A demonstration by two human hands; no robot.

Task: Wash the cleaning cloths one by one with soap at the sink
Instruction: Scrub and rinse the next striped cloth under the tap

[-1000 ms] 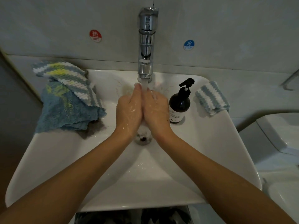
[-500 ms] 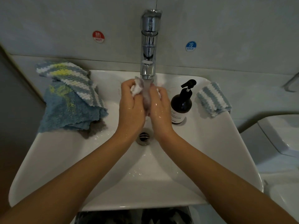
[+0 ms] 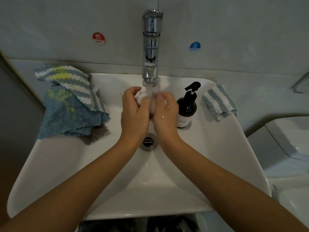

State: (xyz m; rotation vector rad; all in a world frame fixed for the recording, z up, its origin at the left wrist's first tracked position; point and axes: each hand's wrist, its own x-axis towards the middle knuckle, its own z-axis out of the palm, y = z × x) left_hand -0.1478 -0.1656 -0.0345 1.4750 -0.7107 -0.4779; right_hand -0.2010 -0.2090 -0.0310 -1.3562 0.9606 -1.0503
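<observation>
I had both hands clenched on one small white cloth (image 3: 145,97), left hand (image 3: 134,113) and right hand (image 3: 164,113) rubbing it under the running faucet (image 3: 151,47). I judged rinsing underway; wringing should follow.

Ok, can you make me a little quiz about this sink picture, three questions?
1. True or false: water is running from the tap.
2. What do the left hand and right hand hold together?
A. the soap bottle
B. a small white cloth
C. the blue towel
3. Fill in: the folded striped cloth lies on the sink rim, to the ____ of the soap bottle.

Key: 1 true; 2 B; 3 right
</observation>
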